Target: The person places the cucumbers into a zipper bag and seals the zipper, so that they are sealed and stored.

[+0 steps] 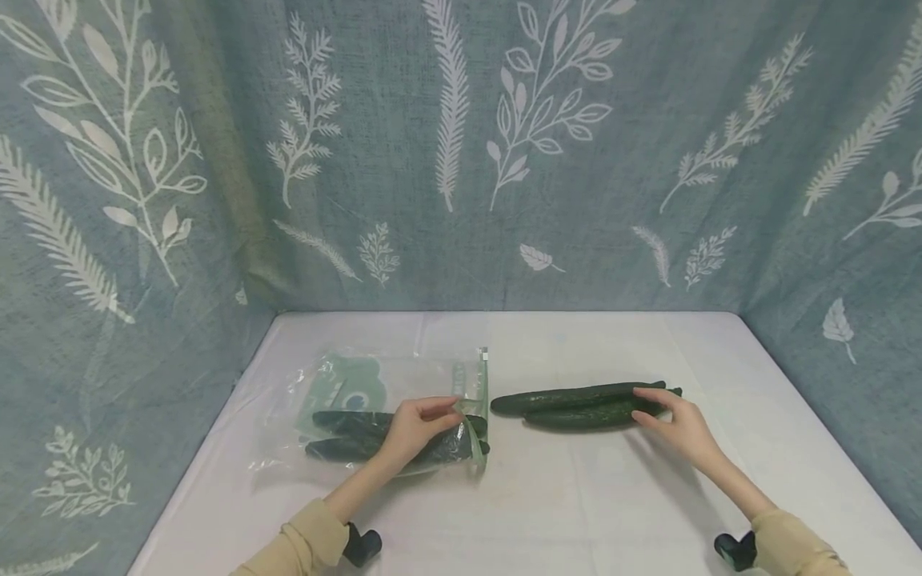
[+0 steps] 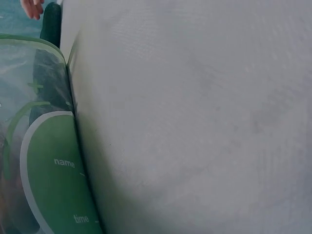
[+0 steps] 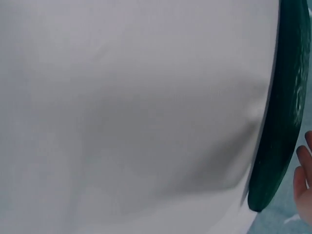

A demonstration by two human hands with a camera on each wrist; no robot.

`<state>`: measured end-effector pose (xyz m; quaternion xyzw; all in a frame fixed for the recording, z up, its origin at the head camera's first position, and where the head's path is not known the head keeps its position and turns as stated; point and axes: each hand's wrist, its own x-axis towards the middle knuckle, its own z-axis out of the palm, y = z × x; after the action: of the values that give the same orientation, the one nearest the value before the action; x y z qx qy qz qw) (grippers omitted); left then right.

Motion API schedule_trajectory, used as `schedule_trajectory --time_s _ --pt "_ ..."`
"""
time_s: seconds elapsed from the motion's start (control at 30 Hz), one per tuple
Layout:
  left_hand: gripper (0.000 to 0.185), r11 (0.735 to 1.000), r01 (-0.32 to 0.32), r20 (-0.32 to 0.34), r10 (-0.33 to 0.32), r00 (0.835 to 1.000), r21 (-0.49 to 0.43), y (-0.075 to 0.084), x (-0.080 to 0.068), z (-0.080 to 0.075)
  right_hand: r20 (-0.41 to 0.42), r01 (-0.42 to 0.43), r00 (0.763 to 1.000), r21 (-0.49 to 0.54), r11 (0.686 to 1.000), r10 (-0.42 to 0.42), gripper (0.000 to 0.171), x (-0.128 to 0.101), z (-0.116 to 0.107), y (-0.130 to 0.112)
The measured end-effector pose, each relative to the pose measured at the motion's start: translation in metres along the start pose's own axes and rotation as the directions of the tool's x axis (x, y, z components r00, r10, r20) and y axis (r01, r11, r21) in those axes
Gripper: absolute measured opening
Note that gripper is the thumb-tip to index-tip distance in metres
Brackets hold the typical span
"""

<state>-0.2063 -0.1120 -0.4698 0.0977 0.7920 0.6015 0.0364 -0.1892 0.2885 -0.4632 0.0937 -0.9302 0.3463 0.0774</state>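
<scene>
A white surface (image 1: 576,512) carries everything. Toward its left edge lies a clear zip bag (image 1: 374,408) with cucumbers already inside; the left hand (image 1: 414,432) pinches its mouth, apparently to keep it open. Near the middle lie two loose cucumbers (image 1: 576,404), side by side, the right hand (image 1: 680,428) resting relaxed fingers on their right ends, grip unclenched.

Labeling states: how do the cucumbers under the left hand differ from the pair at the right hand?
The bagged cucumbers lie inside a clear zip bag, whose opening the left hand pinches; the loose cucumbers lie bare on the table, the right hand touching their right end. The bagged ones look dulled by plastic. Both are dark green, lying lengthwise side by side.
</scene>
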Motion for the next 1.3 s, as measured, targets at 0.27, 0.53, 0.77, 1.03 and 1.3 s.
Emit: schedule_trajectory --time_s 0.27,0.53,0.77,1.03,1.3 --pt "0.037 1.000 0.013 0.032 -0.012 0.999 -0.022 -0.005 0.005 -0.005 0.005 -0.027 1.000 -0.013 1.000 0.027 0.047 0.004 -0.013 0.008" --pt "0.036 0.999 0.035 0.039 -0.033 0.999 -0.031 -0.005 0.005 -0.007 0.005 -0.013 1.000 -0.058 0.998 0.013 0.046 0.006 -0.018 0.013" --pt "0.032 0.999 0.038 0.047 -0.038 0.998 -0.010 0.016 -0.004 -0.007 0.030 -0.022 0.999 -0.071 0.997 0.024 0.048 0.006 -0.018 0.018" --pt "0.032 0.999 0.051 0.065 -0.051 0.997 0.002 0.029 -0.008 -0.008 0.035 0.042 0.999 -0.125 0.991 -0.038 0.042 0.008 -0.019 0.025" --pt "0.032 0.998 0.054 0.059 -0.053 0.997 -0.023 0.027 -0.006 -0.007 0.003 0.233 0.970 -0.268 0.935 -0.241 0.042 0.011 -0.015 0.033"
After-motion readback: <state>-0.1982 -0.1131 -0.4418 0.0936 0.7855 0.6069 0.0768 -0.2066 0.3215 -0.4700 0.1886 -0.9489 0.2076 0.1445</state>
